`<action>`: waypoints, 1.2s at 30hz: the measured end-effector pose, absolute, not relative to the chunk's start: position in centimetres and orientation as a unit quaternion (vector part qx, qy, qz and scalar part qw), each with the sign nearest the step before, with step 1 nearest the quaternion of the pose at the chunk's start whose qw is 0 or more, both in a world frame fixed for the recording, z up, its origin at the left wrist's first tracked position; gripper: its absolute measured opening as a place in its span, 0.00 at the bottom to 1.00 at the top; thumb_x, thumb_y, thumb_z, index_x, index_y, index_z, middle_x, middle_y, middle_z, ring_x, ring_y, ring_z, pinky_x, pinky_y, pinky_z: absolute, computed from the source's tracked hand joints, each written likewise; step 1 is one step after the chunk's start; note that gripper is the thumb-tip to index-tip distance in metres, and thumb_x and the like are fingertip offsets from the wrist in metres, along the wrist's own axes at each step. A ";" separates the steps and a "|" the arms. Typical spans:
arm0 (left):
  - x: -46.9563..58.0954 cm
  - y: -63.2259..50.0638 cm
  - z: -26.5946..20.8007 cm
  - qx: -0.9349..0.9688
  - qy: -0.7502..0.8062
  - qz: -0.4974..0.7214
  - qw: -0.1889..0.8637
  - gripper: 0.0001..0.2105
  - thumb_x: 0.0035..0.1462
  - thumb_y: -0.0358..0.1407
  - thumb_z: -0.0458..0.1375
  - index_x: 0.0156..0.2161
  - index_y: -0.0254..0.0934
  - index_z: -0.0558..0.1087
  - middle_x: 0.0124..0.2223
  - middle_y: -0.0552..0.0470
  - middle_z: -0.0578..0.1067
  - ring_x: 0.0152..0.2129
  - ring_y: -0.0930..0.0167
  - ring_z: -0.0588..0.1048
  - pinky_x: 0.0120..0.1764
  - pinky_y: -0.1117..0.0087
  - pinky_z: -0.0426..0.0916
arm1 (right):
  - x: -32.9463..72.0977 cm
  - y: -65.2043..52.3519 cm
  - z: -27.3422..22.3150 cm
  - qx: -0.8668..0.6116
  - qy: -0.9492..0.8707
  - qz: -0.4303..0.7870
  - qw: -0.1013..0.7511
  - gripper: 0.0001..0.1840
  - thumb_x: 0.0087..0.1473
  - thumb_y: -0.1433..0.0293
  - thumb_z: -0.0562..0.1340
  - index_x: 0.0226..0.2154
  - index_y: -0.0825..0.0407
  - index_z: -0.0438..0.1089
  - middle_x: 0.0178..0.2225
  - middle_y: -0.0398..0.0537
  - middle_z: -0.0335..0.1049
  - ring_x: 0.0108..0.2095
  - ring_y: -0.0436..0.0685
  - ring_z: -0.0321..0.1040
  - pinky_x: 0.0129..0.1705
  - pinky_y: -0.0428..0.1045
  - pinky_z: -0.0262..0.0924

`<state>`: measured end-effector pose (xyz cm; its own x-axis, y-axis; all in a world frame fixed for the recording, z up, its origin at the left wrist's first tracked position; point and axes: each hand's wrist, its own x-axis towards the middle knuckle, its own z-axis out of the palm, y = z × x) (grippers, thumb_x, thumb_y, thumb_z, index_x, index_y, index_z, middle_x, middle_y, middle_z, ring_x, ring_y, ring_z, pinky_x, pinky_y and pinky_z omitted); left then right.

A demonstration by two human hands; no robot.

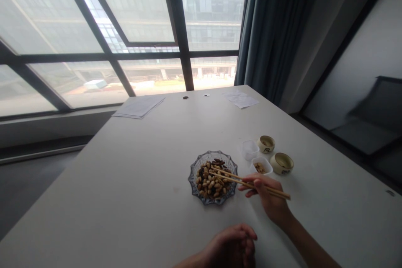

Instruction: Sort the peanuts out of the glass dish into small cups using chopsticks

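Note:
My right hand (266, 194) is closed around a pair of wooden chopsticks (234, 177). Their tips reach in among the mixed nuts (210, 183), which look like pistachios, with darker pieces between them. A scalloped clear glass bowl (194, 190) holds the nuts in the middle of the table. Nearer to me, my left hand (234, 245) rests low in front of the bowl, its fingers curled in and no object showing in them. Just beyond my right hand stands a small clear plastic container (266, 166) with some brownish pieces in it.
Another clear plastic container (250, 150) and two beige ceramic cups (266, 144) with dark markings stand right of the bowl. Paper sheets (140, 106) lie at the far left of the white table (125, 184), and more papers (242, 99) at the far right. Windows and a dark curtain (273, 29) are behind.

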<state>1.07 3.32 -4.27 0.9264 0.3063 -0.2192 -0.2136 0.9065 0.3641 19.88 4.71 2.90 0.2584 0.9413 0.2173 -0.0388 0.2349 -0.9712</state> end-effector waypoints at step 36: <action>0.9 3.4 -4.3 0.160 0.144 0.127 0.968 0.11 0.55 0.37 0.68 0.42 0.33 0.78 0.28 0.56 0.70 0.24 0.74 0.68 0.34 0.71 0.57 | 19.9 5.7 2.0 -0.479 -0.305 0.421 0.708 0.25 0.58 0.48 0.71 0.37 0.55 0.85 0.36 0.59 0.85 0.35 0.64 0.85 0.29 0.47 0.80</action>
<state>0.94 3.37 -4.31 0.9265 0.2918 -0.2376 -0.1996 0.9164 0.3468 19.86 5.66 1.96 0.4598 0.8876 0.0285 -0.3035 0.1872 -0.9343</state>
